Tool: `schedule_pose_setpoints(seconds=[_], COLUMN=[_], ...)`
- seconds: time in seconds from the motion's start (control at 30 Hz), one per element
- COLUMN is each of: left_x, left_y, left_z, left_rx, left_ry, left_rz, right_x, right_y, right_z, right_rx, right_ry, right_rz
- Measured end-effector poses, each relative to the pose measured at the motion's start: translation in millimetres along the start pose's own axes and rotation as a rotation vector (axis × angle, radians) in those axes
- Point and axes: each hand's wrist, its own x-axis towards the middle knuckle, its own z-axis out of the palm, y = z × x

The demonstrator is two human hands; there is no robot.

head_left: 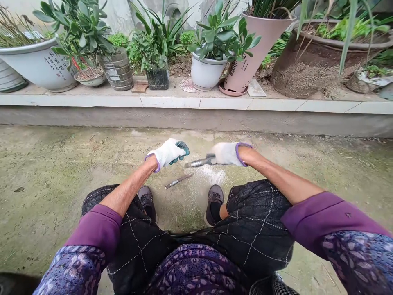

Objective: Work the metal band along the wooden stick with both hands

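Observation:
My left hand (168,153) wears a white work glove with green-coated fingers and a purple cuff. It hangs loosely curled above the concrete ground, holding nothing. My right hand (227,154), in a matching glove, is blurred and grips a metal tool (199,162) whose tip points left, toward my left hand. On the ground between my feet lies a slim blade with a brownish handle (178,181), below and apart from both hands. A patch of white powder (208,174) lies under the metal tool.
My dark shoes (214,205) rest on mossy concrete ground (61,184), with my knees in dark quilted trousers on either side. Ahead stands a low tiled ledge (172,101) holding several potted plants, including a white pot (205,73).

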Motion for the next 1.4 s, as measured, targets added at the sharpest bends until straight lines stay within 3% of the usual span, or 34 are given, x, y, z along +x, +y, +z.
schedule_pose_setpoints(seconds=[0.03, 0.13, 0.2, 0.27, 0.37, 0.43, 0.5, 0.57, 0.63, 0.73, 0.8, 0.87, 0.97, 1.07, 1.2, 1.4], left_x=[-0.9, -1.7, -0.1, 2.9, 8.0, 10.1, 10.2, 8.4, 5.0, 0.6, 0.3, 2.2, 6.3, 8.0, 6.9, 5.5], left_y=[-0.7, -2.3, -3.1, -3.2, -1.8, -0.4, 0.5, 0.2, -1.0, -2.6, -1.8, 0.8, 5.3, 7.2, 8.1, 18.3], left_z=[3.1, 10.4, 12.7, 11.7, 3.7, -4.3, -11.2, -13.9, -11.1, -1.0, 4.0, 4.2, -3.0, -10.8, -12.4, -4.9], left_rx=[0.007, -0.022, -0.080, -0.120, -0.130, -0.108, -0.055, 0.027, 0.104, 0.112, 0.031, -0.070, -0.188, -0.231, -0.217, -0.222], left_ry=[-0.010, -0.052, -0.074, -0.072, -0.056, -0.065, -0.075, -0.072, -0.076, -0.093, -0.097, -0.087, -0.049, -0.025, -0.001, -0.042], left_rz=[-0.002, 0.008, 0.030, 0.053, 0.082, 0.108, 0.126, 0.109, 0.070, 0.019, 0.019, 0.050, 0.105, 0.143, 0.162, 0.171], right_x=[6.1, 13.5, 8.4, -2.3, -20.2, -28.0, -29.8, -25.2, -16.1, -2.7, 0.7, -1.5, -9.3, -13.4, -12.2, -16.3], right_y=[4.7, 15.2, 14.4, 7.2, -7.2, -13.2, -14.9, -13.2, -9.7, -4.0, -1.9, -2.7, -8.6, -15.2, -22.5, -39.2], right_z=[-3.0, -22.1, -35.4, -44.0, -47.2, -44.1, -37.9, -30.0, -22.8, -19.8, -23.9, -30.0, -36.9, -38.7, -35.9, -28.2], right_rx=[-0.127, -0.252, -0.062, 0.219, 0.571, 0.656, 0.598, 0.416, 0.144, -0.146, -0.136, -0.032, 0.361, 0.677, 0.639, 0.567], right_ry=[-0.012, 0.216, 0.335, 0.333, 0.173, -0.040, -0.283, -0.397, -0.298, 0.044, 0.216, 0.311, 0.310, 0.191, 0.142, 0.276], right_rz=[0.043, 0.103, 0.123, 0.121, 0.034, -0.069, -0.122, -0.105, -0.037, 0.068, 0.095, 0.094, 0.070, -0.017, -0.033, 0.035])
